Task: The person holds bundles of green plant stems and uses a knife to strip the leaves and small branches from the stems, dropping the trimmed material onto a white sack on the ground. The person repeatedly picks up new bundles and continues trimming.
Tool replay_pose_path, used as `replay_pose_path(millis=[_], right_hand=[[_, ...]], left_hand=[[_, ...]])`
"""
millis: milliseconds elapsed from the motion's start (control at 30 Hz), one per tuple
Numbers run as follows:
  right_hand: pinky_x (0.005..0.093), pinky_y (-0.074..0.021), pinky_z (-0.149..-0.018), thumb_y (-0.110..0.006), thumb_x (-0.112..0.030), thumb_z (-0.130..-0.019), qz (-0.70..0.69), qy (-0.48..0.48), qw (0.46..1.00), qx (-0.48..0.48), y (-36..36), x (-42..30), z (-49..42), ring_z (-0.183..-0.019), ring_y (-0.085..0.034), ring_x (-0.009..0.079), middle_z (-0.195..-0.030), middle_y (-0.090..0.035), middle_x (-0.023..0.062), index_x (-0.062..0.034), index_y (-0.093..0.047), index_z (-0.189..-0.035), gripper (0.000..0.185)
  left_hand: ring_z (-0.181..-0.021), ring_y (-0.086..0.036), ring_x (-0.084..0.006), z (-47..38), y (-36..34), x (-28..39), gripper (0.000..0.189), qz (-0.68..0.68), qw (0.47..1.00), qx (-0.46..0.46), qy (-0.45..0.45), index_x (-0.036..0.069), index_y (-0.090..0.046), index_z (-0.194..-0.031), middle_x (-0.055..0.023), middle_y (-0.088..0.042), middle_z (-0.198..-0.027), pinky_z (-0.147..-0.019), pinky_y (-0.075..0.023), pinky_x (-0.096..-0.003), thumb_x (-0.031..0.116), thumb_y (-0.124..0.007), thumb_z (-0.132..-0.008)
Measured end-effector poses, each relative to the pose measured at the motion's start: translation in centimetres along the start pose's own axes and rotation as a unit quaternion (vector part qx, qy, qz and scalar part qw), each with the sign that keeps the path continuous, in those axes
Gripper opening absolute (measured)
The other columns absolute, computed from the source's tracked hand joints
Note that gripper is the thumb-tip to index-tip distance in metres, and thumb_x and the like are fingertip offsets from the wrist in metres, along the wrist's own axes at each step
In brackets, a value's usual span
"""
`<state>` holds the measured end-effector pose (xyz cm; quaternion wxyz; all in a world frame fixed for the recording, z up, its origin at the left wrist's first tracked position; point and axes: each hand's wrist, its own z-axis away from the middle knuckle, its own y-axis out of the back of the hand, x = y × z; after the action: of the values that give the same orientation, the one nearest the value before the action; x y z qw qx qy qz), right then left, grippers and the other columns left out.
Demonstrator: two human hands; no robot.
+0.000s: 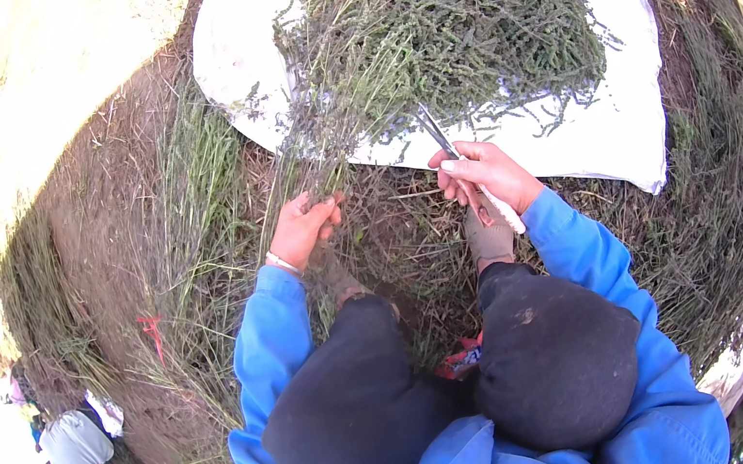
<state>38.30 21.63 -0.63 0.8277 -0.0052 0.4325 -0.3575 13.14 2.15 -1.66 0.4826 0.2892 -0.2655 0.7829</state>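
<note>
My left hand [306, 226], with a pale band at the wrist, grips the lower ends of a bunch of thin green stems [325, 133], whose tops lean over the edge of a white sheet [594, 154]. In my right hand [485, 172] is a pair of scissors [437, 132], blades pointing up and away towards the sheet; I cannot tell whether the blades are fully closed. Past both hands, a large heap of cut green plant tops [468, 17] lies on the sheet, with small loose pieces along its near edge.
Long cut stalks [193, 181] lie left of the sheet, and more stalks [723, 173] are heaped on the right. A red tie [153, 335] lies on the ground at left. A person in pale clothing [75, 444] is at the lower left, near white bags.
</note>
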Motion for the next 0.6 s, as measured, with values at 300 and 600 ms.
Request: replay_pose_path(millis=[300,600], right_hand=[[0.0227,-0.0369,-0.038,-0.055,-0.021,-0.092,-0.094,0.072,0.989,0.09,-0.6,-1.2,-1.5,-0.044,-0.047,0.0078,-0.06,-0.051,0.0006,0.0001,-0.058,-0.102,0.023],[0.0257,-0.0457,-0.048,-0.061,-0.024,-0.088,0.063,-0.117,0.991,-0.032,0.9,3.1,1.0,-0.06,-0.059,0.0121,-0.074,-0.06,0.0056,-0.0003,-0.06,-0.102,0.027]], left_hand=[[-0.056,-0.046,-0.008,0.4,0.6,-0.2,0.022,0.026,1.0,0.002,-0.002,-0.004,-0.061,-0.105,-0.0016,-0.058,-0.074,-0.051,-0.0373,-0.0231,0.014,-0.056,-0.093],[-0.057,-0.049,-0.0105,1.2,0.5,-0.9,0.024,0.034,0.999,0.032,-0.017,-0.003,-0.06,-0.108,-0.0043,-0.06,-0.076,-0.052,-0.038,-0.0238,0.012,-0.06,-0.089]])
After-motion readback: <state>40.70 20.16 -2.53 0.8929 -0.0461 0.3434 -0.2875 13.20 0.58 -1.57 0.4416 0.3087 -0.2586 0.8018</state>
